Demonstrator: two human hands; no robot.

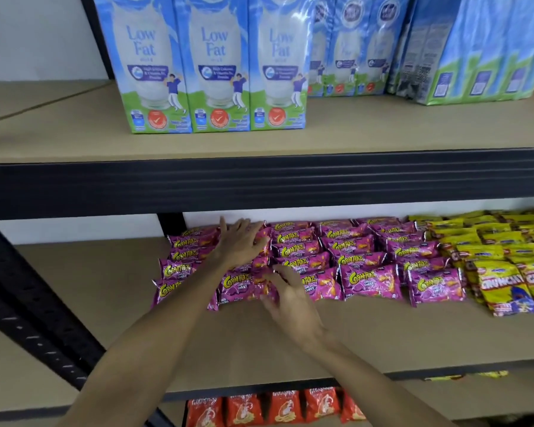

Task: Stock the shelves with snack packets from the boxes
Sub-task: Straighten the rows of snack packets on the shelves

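Head view: purple Corntoz packets (pixel 370 282) sit on the middle shelf (pixel 383 334), overlapped in columns running front to back, 6 to 12 o'clock. The column under my hands is second from the left. Its front packet (pixel 241 286) lies flat, long axis 9-to-3, logo up.

Left hand (pixel 241 241) is at 12 o'clock from that packet, fingers straight and close together, palm flat on the back of the same column. Right hand (pixel 293 300) is at 4 o'clock from the packet, fingers roughly straight and touching its right edge. It's blurred, but I see no pinch.

Right hand is the nearer one. My guess is it nudges the packet toward 10 o'clock to square the column while the left holds the stack down.

Yellow packets (pixel 503 285) butt against the purple block at 3 o'clock. Low-fat milk cartons (pixel 216 72) stand on the shelf above, red packets (pixel 284 408) on the one below.
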